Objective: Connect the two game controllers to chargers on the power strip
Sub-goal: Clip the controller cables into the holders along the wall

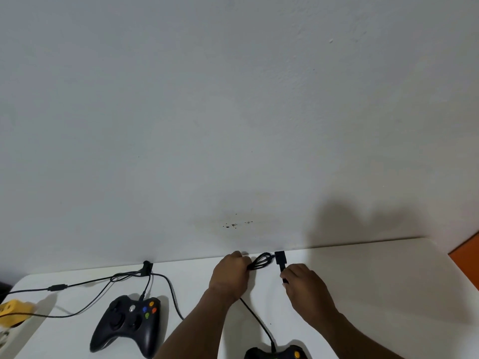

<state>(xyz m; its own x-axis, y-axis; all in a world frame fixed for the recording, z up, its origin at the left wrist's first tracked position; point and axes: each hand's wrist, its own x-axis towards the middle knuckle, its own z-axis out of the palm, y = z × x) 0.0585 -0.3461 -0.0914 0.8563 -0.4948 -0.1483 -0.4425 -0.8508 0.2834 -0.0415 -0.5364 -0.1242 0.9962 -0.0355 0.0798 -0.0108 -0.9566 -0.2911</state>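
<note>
A black game controller (128, 323) with coloured buttons lies on the white table (363, 294) at the lower left; its cable runs back to a bundle (147, 268) by the wall. A second black controller (276, 353) shows only partly at the bottom edge. Its cable (255, 320) leads up to my left hand (229, 277), which grips a looped coil of it (261, 261). My right hand (304, 286) pinches a black strap or plug piece (280, 260) at the coil's end. A white power strip (6, 332) with a yellow charger (13, 308) sits at the far left edge.
A bare white wall (233, 112) rises straight behind the table's back edge. An inline cable block (57, 287) lies on the left cable run. An orange surface (466, 251) shows beyond the table's right corner.
</note>
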